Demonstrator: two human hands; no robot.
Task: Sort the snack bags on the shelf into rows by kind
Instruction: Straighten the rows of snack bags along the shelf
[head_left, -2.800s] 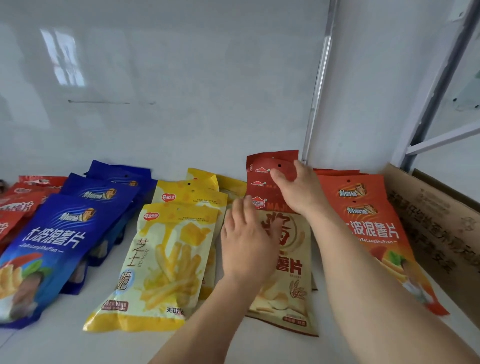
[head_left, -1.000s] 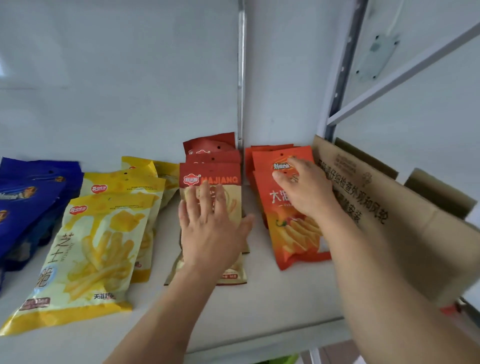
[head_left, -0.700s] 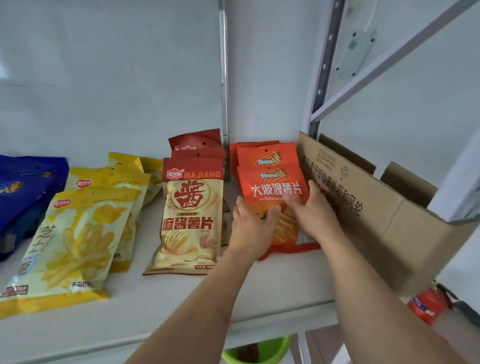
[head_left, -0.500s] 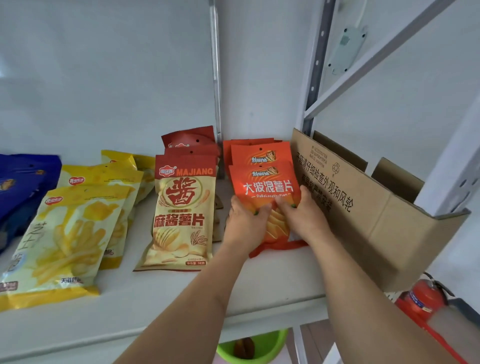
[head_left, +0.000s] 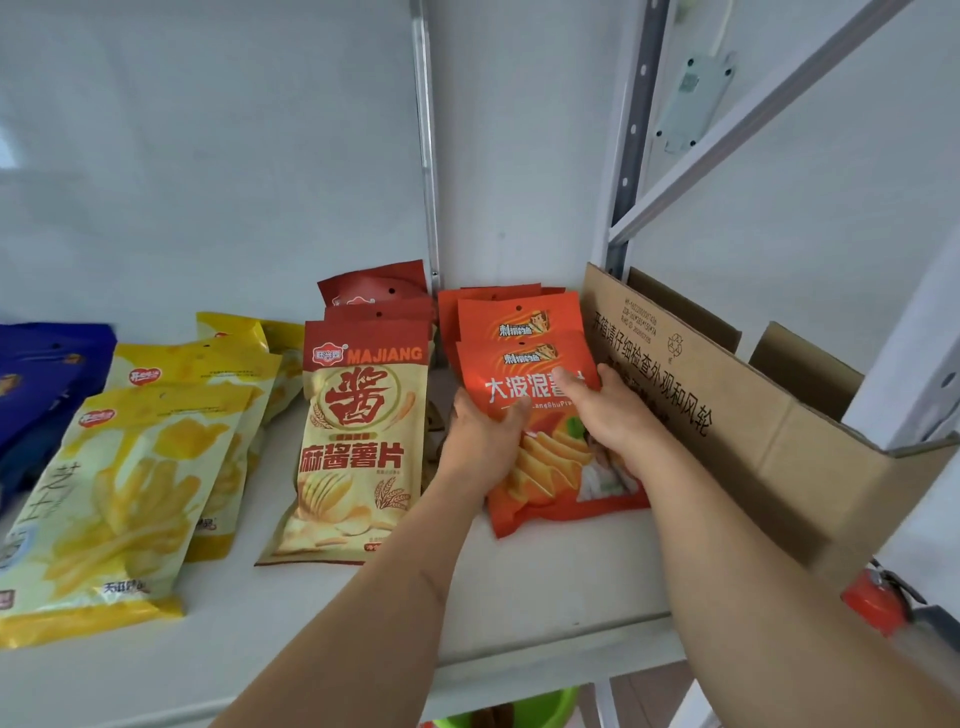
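On the white shelf (head_left: 545, 577) the snack bags lie in overlapping rows by colour. The front orange bag (head_left: 550, 467) of the right-hand row is held from both sides. My left hand (head_left: 480, 441) grips its left edge with the thumb on top. My right hand (head_left: 608, 410) grips its right side, thumb across the white lettering. More orange bags (head_left: 514, 319) lie behind it. To the left runs a row of red-and-cream MAJIANG bags (head_left: 353, 441), then yellow bags (head_left: 119, 493), then blue bags (head_left: 36, 374) at the far left edge.
A brown cardboard box (head_left: 727, 415) stands on the shelf right beside the orange row, almost touching my right hand. A grey shelf upright (head_left: 631, 130) rises behind it. Below the shelf edge are a red fire extinguisher (head_left: 872, 603) and something green (head_left: 540, 706).
My left hand left the MAJIANG bag and joined my right hand on the front orange bag. Both hands now hold that bag by its sides. The view swung right.
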